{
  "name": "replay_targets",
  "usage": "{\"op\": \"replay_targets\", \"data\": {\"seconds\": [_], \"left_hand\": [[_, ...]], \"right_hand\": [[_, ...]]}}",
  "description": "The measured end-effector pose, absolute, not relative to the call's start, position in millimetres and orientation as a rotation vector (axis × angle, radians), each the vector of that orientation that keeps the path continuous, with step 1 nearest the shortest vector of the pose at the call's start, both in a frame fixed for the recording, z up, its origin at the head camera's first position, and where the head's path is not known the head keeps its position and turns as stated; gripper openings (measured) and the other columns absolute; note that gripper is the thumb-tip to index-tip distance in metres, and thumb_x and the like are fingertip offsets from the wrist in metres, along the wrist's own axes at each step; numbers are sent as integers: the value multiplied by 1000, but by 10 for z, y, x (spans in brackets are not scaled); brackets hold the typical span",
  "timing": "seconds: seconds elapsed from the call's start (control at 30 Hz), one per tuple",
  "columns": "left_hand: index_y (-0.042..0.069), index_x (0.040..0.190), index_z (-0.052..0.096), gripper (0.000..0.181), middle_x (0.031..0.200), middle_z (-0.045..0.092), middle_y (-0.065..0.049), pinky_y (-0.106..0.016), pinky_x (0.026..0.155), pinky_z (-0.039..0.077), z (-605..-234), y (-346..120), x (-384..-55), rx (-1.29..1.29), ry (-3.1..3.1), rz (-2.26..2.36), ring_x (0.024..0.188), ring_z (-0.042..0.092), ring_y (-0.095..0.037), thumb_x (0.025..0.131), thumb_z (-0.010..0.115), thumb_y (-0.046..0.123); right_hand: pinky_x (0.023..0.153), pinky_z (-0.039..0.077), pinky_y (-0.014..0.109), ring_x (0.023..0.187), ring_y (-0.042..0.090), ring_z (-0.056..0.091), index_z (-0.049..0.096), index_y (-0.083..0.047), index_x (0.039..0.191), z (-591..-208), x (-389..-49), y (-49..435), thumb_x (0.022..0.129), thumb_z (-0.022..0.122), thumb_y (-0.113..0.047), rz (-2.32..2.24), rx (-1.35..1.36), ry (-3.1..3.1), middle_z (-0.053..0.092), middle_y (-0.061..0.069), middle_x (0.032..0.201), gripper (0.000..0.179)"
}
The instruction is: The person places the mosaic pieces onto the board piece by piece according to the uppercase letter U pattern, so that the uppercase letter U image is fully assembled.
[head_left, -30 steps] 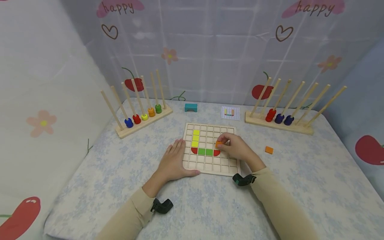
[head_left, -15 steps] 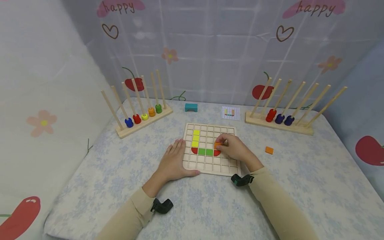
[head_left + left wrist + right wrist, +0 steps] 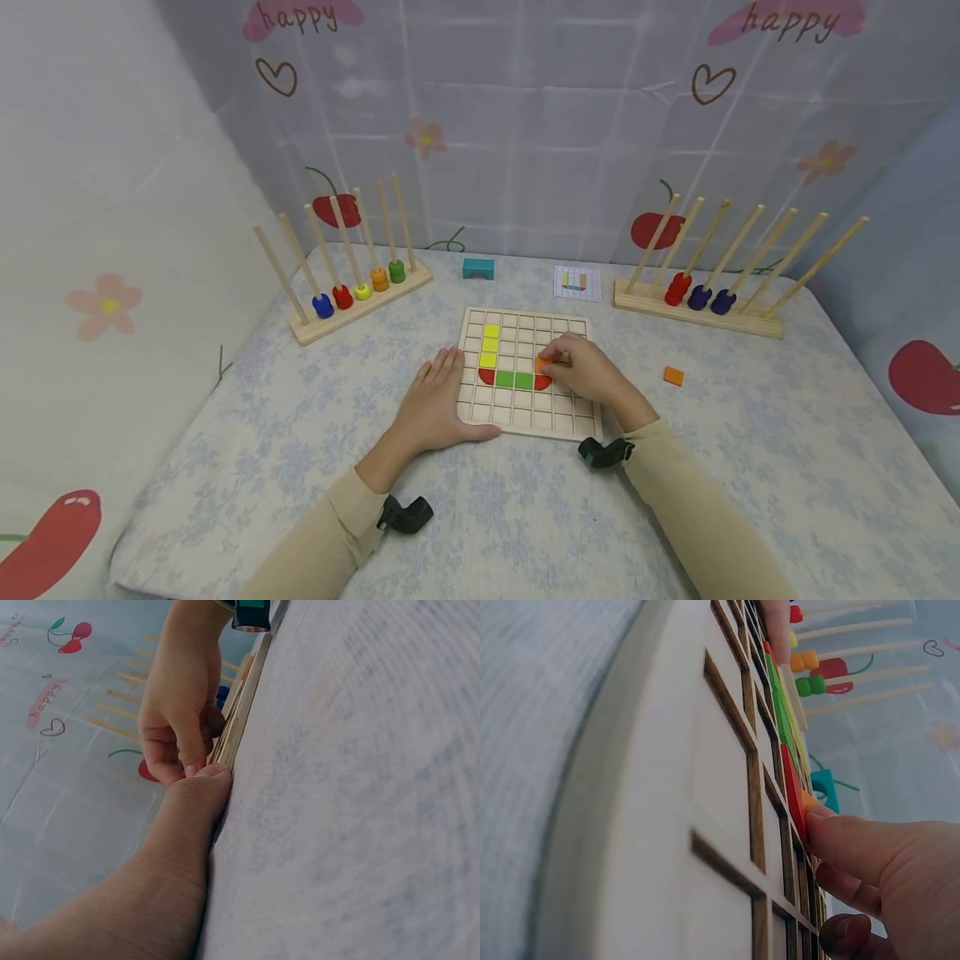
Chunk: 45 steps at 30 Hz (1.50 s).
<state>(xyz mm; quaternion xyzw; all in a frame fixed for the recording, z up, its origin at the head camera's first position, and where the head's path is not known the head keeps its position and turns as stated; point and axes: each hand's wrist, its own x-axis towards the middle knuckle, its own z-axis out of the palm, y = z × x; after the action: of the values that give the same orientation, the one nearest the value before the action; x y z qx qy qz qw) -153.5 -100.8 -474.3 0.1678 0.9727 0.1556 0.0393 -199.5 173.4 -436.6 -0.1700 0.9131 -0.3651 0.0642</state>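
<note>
A wooden grid board lies mid-table, with a column of yellow tiles and below it a row of green tiles ending in red rounded tiles. My right hand pinches an orange tile just above the right-hand red tile, at the board's surface; its fingers hide part of it. My left hand rests along the board's left edge, fingers straight, thumb at the near edge. Another orange tile lies on the table to the right.
Behind the board lie a pattern card and a teal block. Wooden peg racks with coloured beads stand at the left and right. A curtain hangs behind the table.
My right hand has shifted slightly left and lowered the orange tile toward the square above the red tile. The left hand has stayed in place.
</note>
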Motion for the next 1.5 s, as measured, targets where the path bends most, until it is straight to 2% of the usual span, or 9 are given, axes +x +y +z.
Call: {"op": "replay_targets", "data": {"seconds": [0.27, 0.47, 0.53, 0.63, 0.83, 1.5], "left_hand": [[7, 160, 3, 141, 169, 6, -9, -48, 126, 9, -4749, -1001, -1529, 516, 2986, 482, 157, 3, -24, 63, 49, 97], [7, 160, 3, 140, 169, 6, -9, -47, 126, 8, -4759, -994, -1523, 514, 2985, 498, 157, 2, -24, 63, 49, 97], [7, 160, 3, 140, 169, 5, -9, -47, 126, 8, -4758, -995, -1522, 514, 2985, 498, 157, 2, -23, 63, 49, 97], [7, 160, 2, 140, 169, 4, -8, -47, 126, 8, -4756, -999, -1525, 515, 2987, 488, 157, 1, -23, 63, 49, 97], [6, 160, 2, 140, 169, 4, -9, -48, 126, 8, -4739, -1014, -1527, 523, 2985, 488, 157, 1, -24, 64, 50, 96], [4, 160, 7, 140, 168, 8, -10, -49, 126, 11, -4734, -1005, -1512, 535, 3007, 506, 156, 5, -26, 64, 52, 95]], "right_hand": [[88, 47, 38, 97, 22, 57, 76, -10, 106, -4358, -1978, 1756, 96, 67, -15, -1080, -543, 2742, 62, 7, 110, 15], [95, 49, 43, 104, 22, 57, 72, -13, 119, -4340, -1959, 1835, 96, 67, -21, -1052, -525, 2741, 65, 3, 113, 25], [89, 51, 41, 99, 21, 58, 69, -13, 123, -4315, -1949, 1883, 96, 66, -21, -1046, -521, 2743, 66, 4, 113, 29], [73, 49, 35, 85, 20, 55, 66, -12, 128, -4259, -1923, 1969, 97, 65, -20, -1051, -509, 2744, 66, 6, 112, 32], [55, 44, 30, 70, 20, 50, 66, -14, 127, -4179, -1866, 2178, 97, 65, -24, -1021, -415, 2764, 66, 6, 110, 31], [58, 44, 30, 73, 19, 50, 68, -10, 123, -4200, -1624, 2816, 94, 68, -22, -922, -287, 2797, 65, 9, 108, 31]]}}
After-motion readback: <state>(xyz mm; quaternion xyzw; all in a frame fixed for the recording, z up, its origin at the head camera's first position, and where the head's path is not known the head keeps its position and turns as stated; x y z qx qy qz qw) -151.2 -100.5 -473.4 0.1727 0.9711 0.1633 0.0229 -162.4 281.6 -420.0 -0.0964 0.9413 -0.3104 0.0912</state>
